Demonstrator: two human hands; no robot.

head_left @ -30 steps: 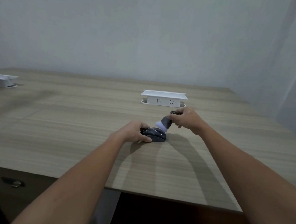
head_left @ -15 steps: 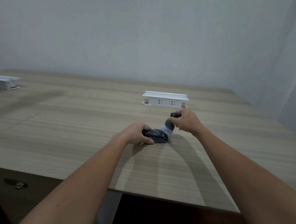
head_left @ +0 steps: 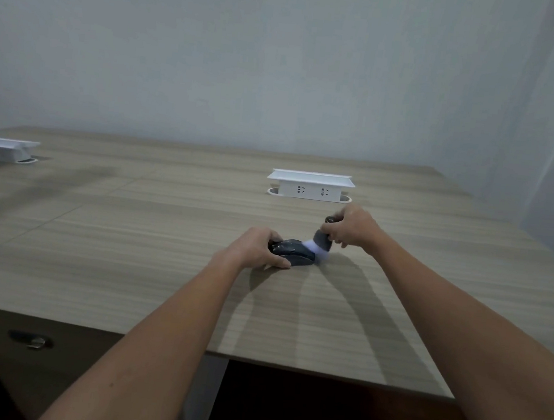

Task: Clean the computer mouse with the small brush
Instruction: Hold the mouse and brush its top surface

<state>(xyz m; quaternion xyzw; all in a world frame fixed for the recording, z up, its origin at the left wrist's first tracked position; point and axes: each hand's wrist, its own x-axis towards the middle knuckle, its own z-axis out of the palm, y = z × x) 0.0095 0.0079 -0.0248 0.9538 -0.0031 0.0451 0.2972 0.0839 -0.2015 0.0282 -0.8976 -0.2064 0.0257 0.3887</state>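
A dark computer mouse [head_left: 295, 252] lies on the wooden table [head_left: 128, 245], a little right of the middle. My left hand [head_left: 258, 249] grips the mouse's left side and pins it to the table. My right hand [head_left: 352, 229] holds a small brush [head_left: 322, 240] with a dark grey handle and white bristles. The brush slants down to the left, and its bristles touch the right end of the mouse. My fingers hide part of the handle.
A white pop-up socket box [head_left: 310, 187] stands just behind my right hand. A second white box [head_left: 1, 148] sits at the far left edge. The table's near edge runs below my forearms, with a drawer lock [head_left: 34, 341] under it at the left.
The brush has swept down along the mouse from its top toward its right end. My right hand moved slightly right with it. My left hand stayed on the mouse.
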